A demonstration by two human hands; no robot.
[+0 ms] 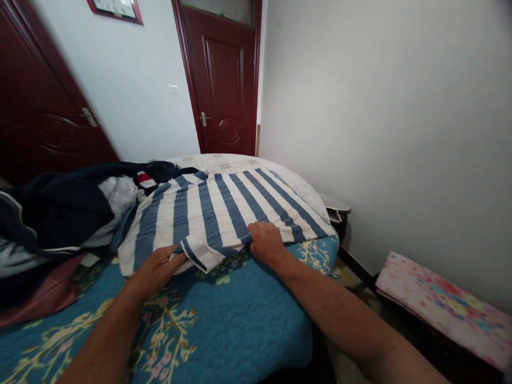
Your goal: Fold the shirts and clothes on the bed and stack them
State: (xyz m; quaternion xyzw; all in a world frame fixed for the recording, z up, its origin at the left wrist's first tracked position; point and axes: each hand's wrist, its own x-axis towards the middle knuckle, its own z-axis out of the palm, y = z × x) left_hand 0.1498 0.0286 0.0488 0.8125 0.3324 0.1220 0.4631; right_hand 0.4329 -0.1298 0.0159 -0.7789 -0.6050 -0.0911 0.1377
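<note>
A blue and white striped shirt point(224, 210) lies spread on the bed's blue floral quilt point(240, 320). My left hand point(156, 269) pinches the shirt's near hem at its left, fingers closed on the cloth. My right hand point(266, 242) grips the near hem farther right, knuckles up and fingers curled into the fabric. A short sleeve of the shirt point(200, 253) hangs folded between the two hands.
A heap of dark navy and white clothes point(68, 208) lies on the bed's left. A white cover point(224, 160) lies at the bed's far end. A floral cushioned bench point(440, 304) stands at the right wall. Dark red doors point(224, 80) stand behind.
</note>
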